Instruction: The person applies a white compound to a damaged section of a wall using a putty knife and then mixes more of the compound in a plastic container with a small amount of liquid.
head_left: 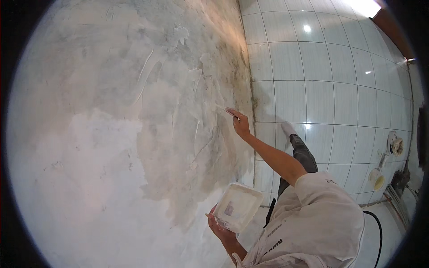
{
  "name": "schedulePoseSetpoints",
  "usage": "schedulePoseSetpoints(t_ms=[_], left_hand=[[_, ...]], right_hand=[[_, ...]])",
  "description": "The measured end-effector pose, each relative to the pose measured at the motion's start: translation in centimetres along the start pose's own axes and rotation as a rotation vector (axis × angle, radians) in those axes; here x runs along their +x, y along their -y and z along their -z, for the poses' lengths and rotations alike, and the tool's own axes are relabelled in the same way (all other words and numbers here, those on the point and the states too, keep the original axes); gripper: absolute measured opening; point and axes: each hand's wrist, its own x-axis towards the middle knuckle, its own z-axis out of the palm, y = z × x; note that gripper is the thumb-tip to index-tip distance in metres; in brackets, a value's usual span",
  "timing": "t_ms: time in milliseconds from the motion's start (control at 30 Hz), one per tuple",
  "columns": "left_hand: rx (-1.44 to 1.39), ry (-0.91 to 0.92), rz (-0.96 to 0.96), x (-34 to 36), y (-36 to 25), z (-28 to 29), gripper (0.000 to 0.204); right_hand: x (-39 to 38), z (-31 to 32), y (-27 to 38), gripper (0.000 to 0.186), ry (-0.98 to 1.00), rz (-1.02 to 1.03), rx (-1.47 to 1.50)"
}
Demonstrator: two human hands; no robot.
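My right hand is stretched out to the wall, its fingers closed round a putty knife. The thin pale blade lies at the grey, patchy part of the wall, where raised ridges of wet-looking filler show. Lower down, my left hand grips a white rectangular plastic tub from its left side and below. Pale putty coats the inside of the tub, and a darker spot shows on its bottom. White smears mark the left fingers.
Glossy pale tiles meet the wall along a dirty, stained edge. At the right stand a white tub with a yellowish inside and another round container. A black cable curves near thin pipes. My dark-trousered leg stands on the tiles.
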Motion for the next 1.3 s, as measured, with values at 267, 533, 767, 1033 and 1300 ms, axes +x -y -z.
schedulePoseSetpoints(t_ms=[267,533,767,1033,1300], left_hand=[[0.003,-0.016,0.003,-0.7,1.1,1.4,0.060],[0.006,0.033,-0.013,-0.9,1.6,2.5,0.058],[-0.010,-0.019,0.005,-1.0,2.1,3.0,0.061],[0.047,0.008,0.021,-0.5,3.3,4.5,0.064],[0.050,-0.033,0.045,-0.3,4.6,4.6,0.060]], right_hand=[[0.2,-0.7,0.2,0.052,0.118,-0.072,-0.106],[-2.3,-0.1,-1.1,0.052,0.134,-0.062,-0.041],[-3.1,0.2,-0.9,0.049,0.150,-0.063,0.028],[0.3,-0.7,-1.0,0.048,-0.040,-0.139,0.017],[0.1,-2.0,-2.0,0.046,0.022,0.057,0.140]])
